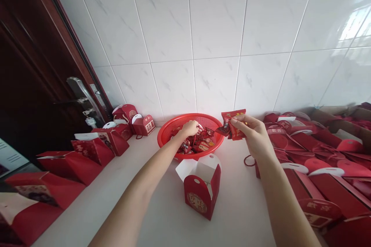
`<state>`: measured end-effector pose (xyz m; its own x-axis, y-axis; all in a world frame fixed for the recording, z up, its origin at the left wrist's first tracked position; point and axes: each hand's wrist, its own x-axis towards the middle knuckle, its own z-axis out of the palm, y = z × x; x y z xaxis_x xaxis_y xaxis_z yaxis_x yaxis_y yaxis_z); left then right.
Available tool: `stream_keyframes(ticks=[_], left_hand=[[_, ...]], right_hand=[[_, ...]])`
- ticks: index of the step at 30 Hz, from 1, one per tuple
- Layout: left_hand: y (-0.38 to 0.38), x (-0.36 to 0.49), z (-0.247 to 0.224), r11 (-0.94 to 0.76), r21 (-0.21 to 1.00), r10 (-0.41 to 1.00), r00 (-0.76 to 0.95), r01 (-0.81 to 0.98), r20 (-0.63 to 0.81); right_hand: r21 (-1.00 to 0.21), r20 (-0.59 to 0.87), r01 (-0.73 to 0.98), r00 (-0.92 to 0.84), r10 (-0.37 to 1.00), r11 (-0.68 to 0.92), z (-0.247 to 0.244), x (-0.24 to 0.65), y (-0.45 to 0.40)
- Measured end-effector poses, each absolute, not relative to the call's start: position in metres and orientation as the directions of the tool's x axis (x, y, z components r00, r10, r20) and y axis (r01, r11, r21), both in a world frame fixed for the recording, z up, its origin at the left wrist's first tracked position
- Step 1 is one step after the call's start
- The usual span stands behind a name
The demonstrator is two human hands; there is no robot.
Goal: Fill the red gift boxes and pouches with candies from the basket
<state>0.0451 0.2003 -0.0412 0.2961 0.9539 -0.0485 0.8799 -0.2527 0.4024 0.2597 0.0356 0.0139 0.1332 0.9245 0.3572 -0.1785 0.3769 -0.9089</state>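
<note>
My left hand (190, 128) reaches into a red plastic basket (164, 125) of red-wrapped candies (203, 144). Its fingers are bent down among the wrappers, and what they grip, if anything, is hidden. To the right of the basket, my right hand (255, 131) is raised and closed on several red candy packets (233, 117), pinched between thumb and fingers. In front of the basket stands a red gift box (199, 197) with gold print. Its top flaps are open and its inside shows only in part.
Red boxes (95, 150) line the left side of the white table (232, 216). A dense group of red boxes (313, 162) fills the right, beside a cardboard carton (327, 115). Behind is a tiled wall (217, 27); a dark door (34, 46) stands left.
</note>
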Motion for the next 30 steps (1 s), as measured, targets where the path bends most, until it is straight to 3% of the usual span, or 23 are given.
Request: stream_keyframes(ticks=[9, 18, 23, 27, 30], left_hand=[[0.203, 0.02, -0.044, -0.137, 0.462, 0.99, 0.14, 0.876, 0.028], [0.198, 0.015, -0.036, -0.052, 0.39, 0.995, 0.016, 0.919, 0.096], [0.188, 0.023, -0.027, -0.203, 0.377, 0.979, 0.185, 0.904, 0.083], [0.172, 0.031, -0.02, -0.397, 0.402, 0.873, 0.475, 0.825, -0.112], [0.159, 0.036, -0.021, -0.446, 0.371, 0.788, 0.554, 0.815, -0.27]], right_hand=[[-0.92, 0.349, -0.14, 0.139, 0.927, 0.367, 0.014, 0.259, 0.036], [-0.917, 0.362, -0.12, 0.146, 0.921, 0.379, 0.013, 0.259, 0.037], [-0.917, 0.367, -0.109, 0.151, 0.918, 0.385, 0.012, 0.259, 0.038], [-0.922, 0.352, -0.109, 0.163, 0.922, 0.371, 0.012, 0.26, 0.039], [-0.923, 0.348, -0.113, 0.171, 0.922, 0.369, 0.012, 0.26, 0.04]])
